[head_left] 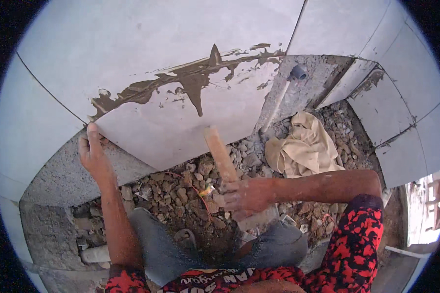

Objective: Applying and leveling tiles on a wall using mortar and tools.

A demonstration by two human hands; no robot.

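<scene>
My left hand is at the upper left corner of a pale wall tile. One finger points up and touches the joint there; the others curl loosely, holding nothing. In my right hand is a trowel, its wooden handle pointing up toward the tile. A grey flat part, which looks like its blade, shows under my palm, partly hidden. The handle's end appears close to the tile's lower face; I cannot tell if they touch. Wet grey mortar is smeared along the tile's top joint and runs down its face.
Larger pale wall tiles rise above. Bare concrete shows at left. A grey pipe end sticks out of the wall at right. Below it a beige cloth lies on broken rubble around my knees. A red wire crosses the stones.
</scene>
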